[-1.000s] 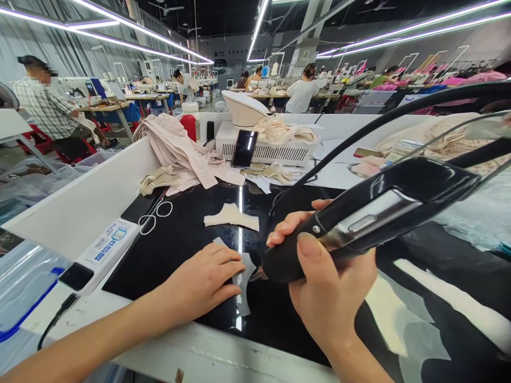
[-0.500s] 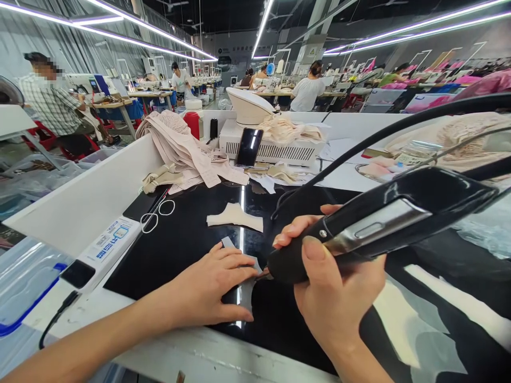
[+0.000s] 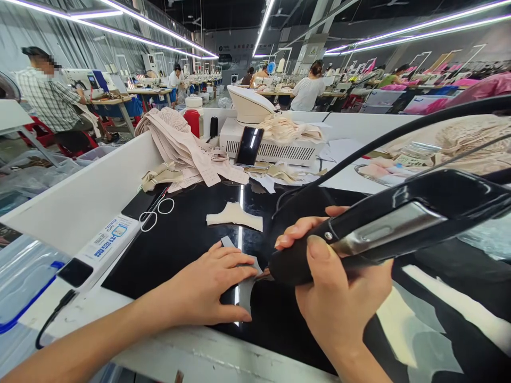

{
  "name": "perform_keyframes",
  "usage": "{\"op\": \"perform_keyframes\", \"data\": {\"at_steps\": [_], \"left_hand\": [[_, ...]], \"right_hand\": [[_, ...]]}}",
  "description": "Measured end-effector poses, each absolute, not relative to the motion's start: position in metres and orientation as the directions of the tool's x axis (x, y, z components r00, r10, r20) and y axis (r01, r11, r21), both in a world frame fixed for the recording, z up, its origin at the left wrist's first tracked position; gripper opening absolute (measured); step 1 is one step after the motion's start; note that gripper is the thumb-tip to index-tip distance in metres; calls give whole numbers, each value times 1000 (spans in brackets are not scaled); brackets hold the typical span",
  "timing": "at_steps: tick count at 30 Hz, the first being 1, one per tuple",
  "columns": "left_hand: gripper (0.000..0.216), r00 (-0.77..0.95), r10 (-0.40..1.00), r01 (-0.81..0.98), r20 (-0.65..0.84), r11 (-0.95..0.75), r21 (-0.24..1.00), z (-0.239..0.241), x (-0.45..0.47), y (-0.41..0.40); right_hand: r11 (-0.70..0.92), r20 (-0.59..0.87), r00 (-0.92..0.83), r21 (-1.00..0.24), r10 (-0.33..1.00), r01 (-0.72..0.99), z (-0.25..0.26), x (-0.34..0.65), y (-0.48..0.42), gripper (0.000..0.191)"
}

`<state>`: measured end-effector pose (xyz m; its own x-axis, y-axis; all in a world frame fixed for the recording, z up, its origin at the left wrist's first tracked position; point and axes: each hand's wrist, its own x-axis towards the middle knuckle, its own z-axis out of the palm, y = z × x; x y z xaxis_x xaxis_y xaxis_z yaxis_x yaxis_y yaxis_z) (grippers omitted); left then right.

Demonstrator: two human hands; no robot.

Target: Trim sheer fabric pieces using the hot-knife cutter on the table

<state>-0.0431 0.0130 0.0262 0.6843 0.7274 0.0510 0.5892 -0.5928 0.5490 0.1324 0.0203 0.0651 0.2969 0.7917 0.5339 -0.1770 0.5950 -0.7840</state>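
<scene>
My left hand (image 3: 217,282) lies flat, fingers spread, on a grey translucent piece (image 3: 245,303) on the black work surface. Its fingertips press the piece down, and much of it is hidden under the hand. My right hand (image 3: 339,287) is wrapped around a black corded hand tool (image 3: 383,226) with a silver lever, its thumb on the near side by the lever. The tool's thin copper-coloured tip touches or nearly touches the piece's right edge, close to my left fingertips. Just beyond lies a cream fabric cutout (image 3: 235,215).
White scissors handles (image 3: 148,221) and a white box (image 3: 109,242) lie left. At the back are beige fabric strips (image 3: 191,151), a propped phone (image 3: 249,146) and a white machine (image 3: 275,141). The tool's thick cable (image 3: 379,135) arches over the right side, above cream pieces (image 3: 401,324).
The view has shifted slightly. My right hand and the tool's body have moved a little to the right. My left hand and the cream cutout stay nearly in place.
</scene>
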Motion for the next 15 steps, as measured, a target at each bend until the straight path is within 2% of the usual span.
{"op": "perform_keyframes", "data": {"at_steps": [7,15], "left_hand": [[68,686,726,581,54,-591,559,28,-43,13],[68,680,725,572,106,-616,541,22,-45,13]], "right_hand": [[577,526,252,-786,813,-222,62,130,12,36],[543,494,239,-809,836,-224,65,132,4,33]]}}
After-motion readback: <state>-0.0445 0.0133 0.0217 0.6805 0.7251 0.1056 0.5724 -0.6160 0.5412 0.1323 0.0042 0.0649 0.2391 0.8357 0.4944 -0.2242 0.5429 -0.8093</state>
